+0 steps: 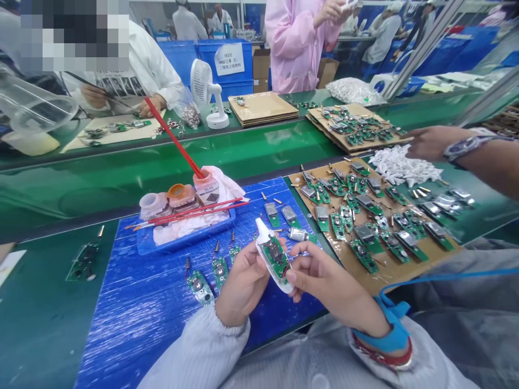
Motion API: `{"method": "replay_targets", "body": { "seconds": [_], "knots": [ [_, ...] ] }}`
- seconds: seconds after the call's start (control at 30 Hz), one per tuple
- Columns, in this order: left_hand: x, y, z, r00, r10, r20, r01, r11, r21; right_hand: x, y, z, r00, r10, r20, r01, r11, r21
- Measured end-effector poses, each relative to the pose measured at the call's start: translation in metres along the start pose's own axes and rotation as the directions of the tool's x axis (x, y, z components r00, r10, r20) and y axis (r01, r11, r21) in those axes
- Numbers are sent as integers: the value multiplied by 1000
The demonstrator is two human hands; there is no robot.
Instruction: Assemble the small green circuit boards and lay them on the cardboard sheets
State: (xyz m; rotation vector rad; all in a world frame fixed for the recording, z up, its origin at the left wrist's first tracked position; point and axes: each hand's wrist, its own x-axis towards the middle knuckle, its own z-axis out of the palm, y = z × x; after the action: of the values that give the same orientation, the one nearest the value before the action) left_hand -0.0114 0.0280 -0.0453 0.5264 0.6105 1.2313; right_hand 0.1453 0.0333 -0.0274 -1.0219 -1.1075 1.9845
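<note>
My left hand (242, 281) and my right hand (324, 278) meet over the blue mat (141, 308). Between them they hold a white plastic shell (265, 246) with a small green circuit board (275, 256) seated in it. The left fingers curl round the shell's left side; the right thumb and fingers pinch its lower right end. Loose green boards (200, 286) lie on the mat just left of my left hand. A blue strap (391, 329) is on my right wrist.
A blue tray (182, 232) with small jars and red-handled brushes sits behind my hands. A cardboard sheet (365, 216) covered with several green boards lies to the right. Another person's hand (430, 141) reaches over white parts (401, 167). A green conveyor (162, 167) runs across, with a small white fan (206, 89) and people beyond.
</note>
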Motion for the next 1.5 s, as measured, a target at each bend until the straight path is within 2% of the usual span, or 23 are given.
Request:
{"method": "replay_targets", "body": {
  "seconds": [0.27, 0.37, 0.43, 0.53, 0.67, 0.77, 0.8, 0.87, 0.93, 1.0, 1.07, 1.13, 1.27, 1.4, 1.5],
  "knots": [
    [-3, 2, 0, 1000, 1, 27, -1, 1000, -3, 2, 2, 4, 999, -40, -28, 40, 999, -5],
    [-4, 4, 4, 1000, 13, -3, -13, 1000, -24, -2, 3, 9, 990, -133, -48, 133, 991, 10],
    [-3, 8, 9, 996, 73, -55, -74, 997, -16, -6, 2, 13, 972, -219, -89, 219, 976, -8],
    [-1, 13, 16, 972, 212, -100, -210, 977, 33, -11, 1, 16, 916, -377, -138, 360, 924, -130],
    [0, 17, 21, 910, 402, -98, -382, 908, 172, -15, 4, 13, 780, -612, -129, 518, 747, -417],
    [-7, 23, 18, 822, 565, -72, -486, 762, 428, -18, 7, 7, 689, -719, -87, 536, 588, -606],
    [-10, 27, 18, 789, 613, -45, -501, 684, 530, -18, 6, 5, 663, -746, -64, 531, 530, -661],
    [-17, 38, 18, 728, 682, 68, -506, 468, 725, -19, 3, 3, 599, -801, 6, 536, 395, -746],
    [-22, 50, 20, 694, 674, 254, -498, 195, 845, -19, -3, 2, 529, -844, 88, 552, 264, -791],
    [-25, 60, 25, 658, 618, 430, -517, -45, 855, -19, -9, 2, 495, -854, 159, 570, 181, -802],
    [-27, 64, 31, 621, 585, 522, -534, -172, 828, -19, -12, 1, 497, -846, 192, 569, 151, -808],
    [-29, 62, 35, 581, 597, 553, -540, -225, 811, -19, -13, 0, 494, -849, 187, 554, 142, -820],
    [-32, 53, 39, 525, 633, 569, -540, -270, 798, -19, -10, -1, 479, -867, 135, 527, 162, -834],
    [-30, 49, 39, 503, 644, 577, -547, -280, 789, -19, -9, -2, 478, -870, 123, 521, 167, -837],
    [-31, 53, 40, 528, 628, 571, -554, -254, 793, -18, -10, -5, 473, -870, 137, 545, 167, -821]
  ]
}}
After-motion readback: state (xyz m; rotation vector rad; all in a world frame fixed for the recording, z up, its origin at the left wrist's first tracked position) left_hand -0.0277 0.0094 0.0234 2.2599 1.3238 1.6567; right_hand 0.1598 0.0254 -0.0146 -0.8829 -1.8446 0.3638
